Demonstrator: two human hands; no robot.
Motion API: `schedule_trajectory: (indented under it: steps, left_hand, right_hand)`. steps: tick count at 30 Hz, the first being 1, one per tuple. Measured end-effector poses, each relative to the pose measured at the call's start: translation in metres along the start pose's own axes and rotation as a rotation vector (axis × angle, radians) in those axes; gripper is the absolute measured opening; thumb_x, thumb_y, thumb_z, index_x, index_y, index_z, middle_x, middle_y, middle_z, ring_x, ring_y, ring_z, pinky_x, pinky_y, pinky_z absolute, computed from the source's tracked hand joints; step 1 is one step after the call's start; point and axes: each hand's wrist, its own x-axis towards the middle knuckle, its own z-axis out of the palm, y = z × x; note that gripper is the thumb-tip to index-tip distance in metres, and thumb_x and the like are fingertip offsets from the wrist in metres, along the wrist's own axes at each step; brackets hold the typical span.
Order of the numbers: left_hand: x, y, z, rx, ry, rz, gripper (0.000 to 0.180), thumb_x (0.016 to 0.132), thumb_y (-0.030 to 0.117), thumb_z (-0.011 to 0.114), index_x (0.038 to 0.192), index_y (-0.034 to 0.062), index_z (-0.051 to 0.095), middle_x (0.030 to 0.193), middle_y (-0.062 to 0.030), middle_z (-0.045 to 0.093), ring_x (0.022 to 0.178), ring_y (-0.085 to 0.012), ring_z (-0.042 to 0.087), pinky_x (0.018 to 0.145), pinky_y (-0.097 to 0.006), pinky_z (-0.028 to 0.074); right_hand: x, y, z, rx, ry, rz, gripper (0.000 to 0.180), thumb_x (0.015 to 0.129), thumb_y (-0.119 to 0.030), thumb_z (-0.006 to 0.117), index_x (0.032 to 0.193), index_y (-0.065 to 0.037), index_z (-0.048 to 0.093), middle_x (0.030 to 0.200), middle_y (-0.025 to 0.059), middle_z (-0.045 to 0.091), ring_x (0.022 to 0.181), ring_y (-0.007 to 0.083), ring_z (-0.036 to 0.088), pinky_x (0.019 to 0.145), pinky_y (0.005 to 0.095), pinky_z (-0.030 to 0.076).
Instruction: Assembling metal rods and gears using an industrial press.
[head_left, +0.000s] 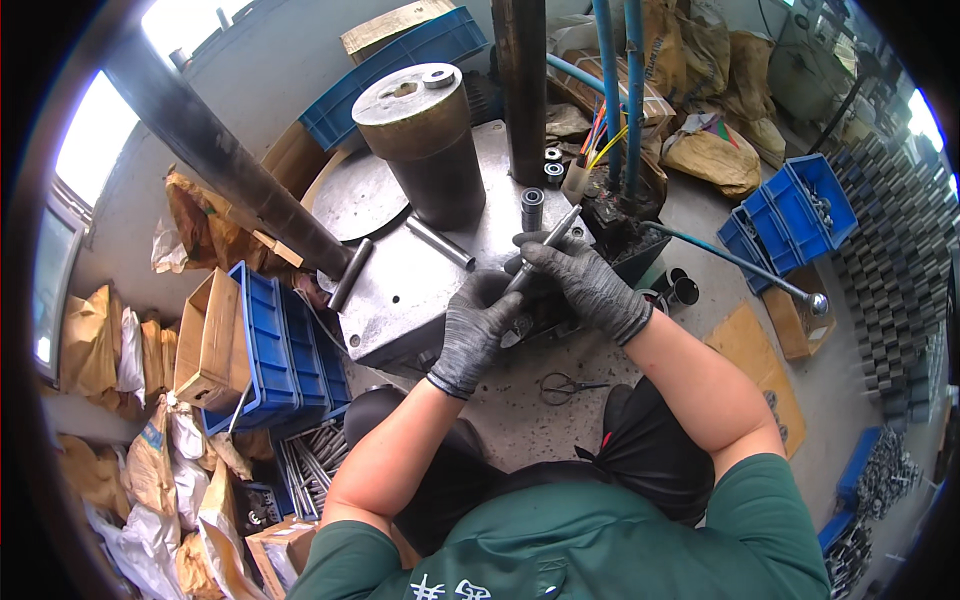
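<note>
In front of me I hold a slim metal shaft slantwise, its thin end pointing up and to the right. My right hand, in a grey knitted glove, grips its upper part. My left hand, gloved the same way, closes round the lower end. Just beyond my right fingers, stacked bearings stand on the steel machine plate. Left of my hands a metal tube lies on the plate, and a second tube rests near its left edge. Behind them rises a thick steel cylinder with a bearing ring on top.
Blue crates and a cardboard box stand left, above a pile of metal rods. Scissors lie on the floor between my legs. A blue lever with a ball end reaches out right, near blue bins and stacked metal parts.
</note>
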Motion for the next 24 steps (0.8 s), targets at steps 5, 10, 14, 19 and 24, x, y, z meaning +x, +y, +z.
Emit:
schedule_trajectory:
  steps: [5, 10, 14, 19, 24]
  left_hand:
    - [-0.008, -0.002, 0.007, 0.024, 0.035, 0.091, 0.029, 0.095, 0.011, 0.075, 0.117, -0.0013, 0.061, 0.109, -0.0102, 0.068, 0.102, -0.0171, 0.065, 0.092, -0.034, 0.055]
    - [0.001, 0.007, 0.015, 0.157, 0.046, 0.249, 0.027, 0.097, 0.016, 0.073, 0.116, 0.0001, 0.061, 0.106, -0.0087, 0.066, 0.1, -0.0178, 0.062, 0.091, -0.034, 0.053]
    - [0.045, -0.01, -0.025, 0.765, 0.283, 0.634, 0.015, 0.095, 0.009, 0.07, 0.107, 0.0006, 0.067, 0.112, -0.0158, 0.064, 0.106, -0.0332, 0.059, 0.093, -0.042, 0.049]
    - [0.079, -0.025, -0.069, 1.122, 0.352, 0.572, 0.022, 0.095, 0.021, 0.072, 0.109, 0.0042, 0.073, 0.124, -0.0182, 0.066, 0.114, -0.0386, 0.058, 0.1, -0.049, 0.047]
    - [0.076, -0.016, -0.041, 1.337, 0.294, 0.435, 0.018, 0.089, 0.015, 0.073, 0.101, 0.0029, 0.075, 0.131, -0.019, 0.064, 0.125, -0.0399, 0.054, 0.11, -0.049, 0.044]
  right_hand:
    - [-0.003, 0.003, 0.001, -0.211, 0.03, -0.055, 0.036, 0.103, -0.033, 0.067, 0.123, -0.003, 0.069, 0.102, 0.005, 0.072, 0.092, 0.0127, 0.068, 0.083, 0.0307, 0.056]
    - [-0.011, 0.0, -0.018, -0.44, 0.1, -0.086, 0.038, 0.102, -0.029, 0.069, 0.129, -0.002, 0.071, 0.113, 0.0087, 0.074, 0.107, 0.0143, 0.066, 0.095, 0.0323, 0.053]
    - [-0.019, -0.01, -0.056, -1.007, 0.021, -0.193, 0.038, 0.096, -0.033, 0.071, 0.116, -0.001, 0.073, 0.099, 0.0188, 0.076, 0.091, 0.0256, 0.073, 0.084, 0.0392, 0.056]
    - [-0.061, 0.004, -0.171, -0.99, 0.079, -0.042, 0.035, 0.092, -0.033, 0.069, 0.11, -0.003, 0.076, 0.095, 0.0184, 0.076, 0.087, 0.0304, 0.073, 0.082, 0.0414, 0.056]
    - [-0.184, 0.075, -0.305, -0.865, 0.617, 0.178, 0.038, 0.094, -0.037, 0.068, 0.109, -0.002, 0.072, 0.086, 0.015, 0.074, 0.08, 0.0251, 0.072, 0.077, 0.0398, 0.056]
